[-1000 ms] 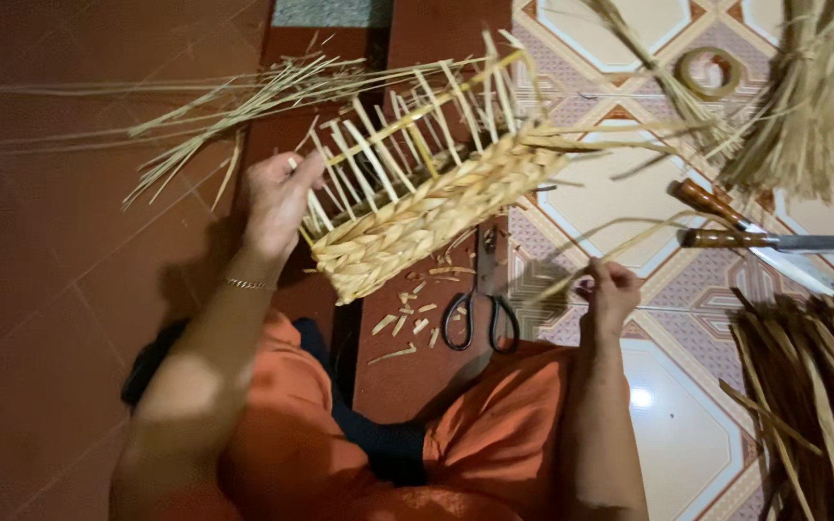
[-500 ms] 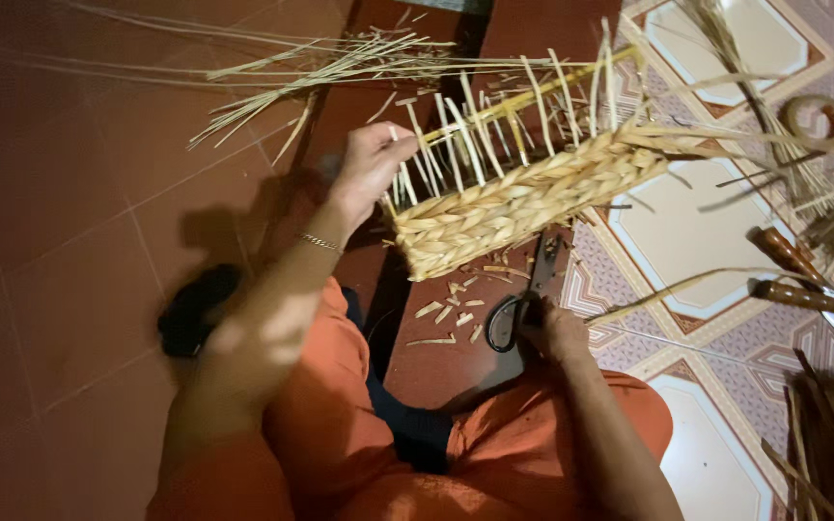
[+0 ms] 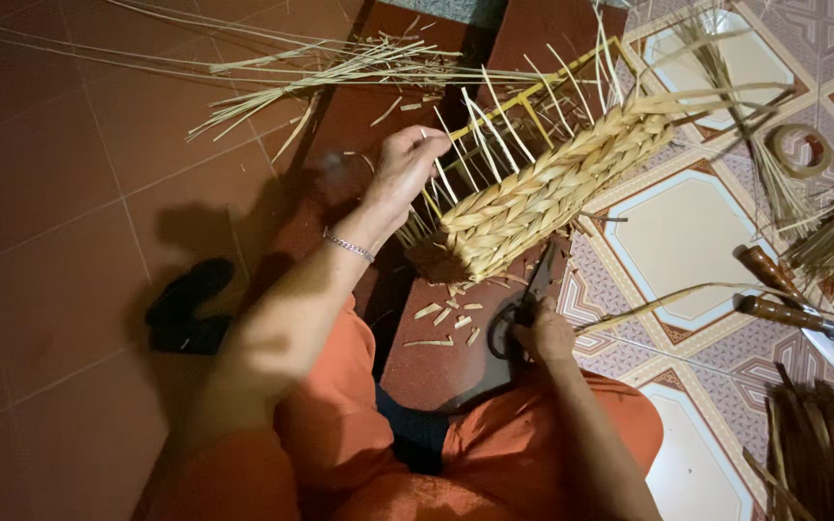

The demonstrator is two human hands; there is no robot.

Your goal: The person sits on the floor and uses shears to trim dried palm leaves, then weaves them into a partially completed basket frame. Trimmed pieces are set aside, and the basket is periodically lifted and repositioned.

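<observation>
- The scene is dim and warm, with one pool of light falling on the woven basket (image 3: 542, 198); brightness drops off on every side of it.
- Left of the basket, the red floor tiles (image 3: 60, 193) sink into deep shade, darkest at the lower left corner.
- The left hand (image 3: 403, 174) throws a soft shadow onto the floor left of the basket, so light comes from the right.
- Right of the basket, the pale patterned tiles (image 3: 687, 241) show a mild sheen, no hard glare.
- Focus is sharp on the basket; the far edges look slightly soft and stretched.
</observation>
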